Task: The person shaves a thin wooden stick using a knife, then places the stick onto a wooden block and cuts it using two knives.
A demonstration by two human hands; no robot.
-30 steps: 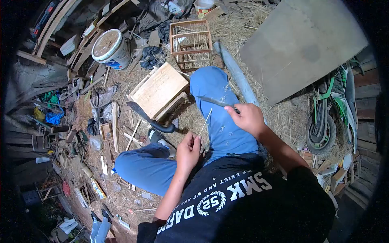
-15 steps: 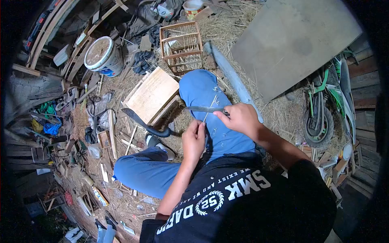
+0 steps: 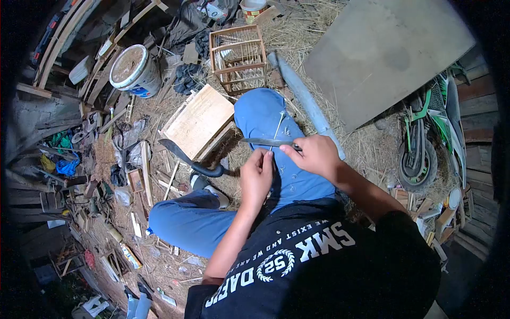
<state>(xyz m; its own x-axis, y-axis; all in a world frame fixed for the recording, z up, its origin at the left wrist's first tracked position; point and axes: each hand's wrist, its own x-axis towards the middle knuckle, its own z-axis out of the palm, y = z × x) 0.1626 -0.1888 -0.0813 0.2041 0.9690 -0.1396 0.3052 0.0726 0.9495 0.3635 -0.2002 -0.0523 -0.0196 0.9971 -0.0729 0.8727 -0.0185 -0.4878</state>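
Straw-strewn floor (image 3: 366, 159) | left hand (image 3: 257, 173) pinches thin stick (image 3: 279, 125) | right hand (image 3: 317, 156) over thigh (image 3: 297, 183), gripping knife (image 3: 263, 142) across stick

Looks like dull metal on the knife blade (image 3: 260, 142), pale wood in the thin stick (image 3: 279, 126), matt cloth trousers (image 3: 194, 226)!

A thin, pale, straight stick (image 3: 278, 126) slants upward over the blue right trouser leg (image 3: 295, 175), its near end pinched in the left hand (image 3: 256, 174), its far end slightly frayed-looking. A knife (image 3: 264, 142) with a narrow grey blade and dark handle lies across the stick, just beyond that pinch. Its handle is gripped in the right hand (image 3: 319, 155); its tip points left, just past the leg's left edge.
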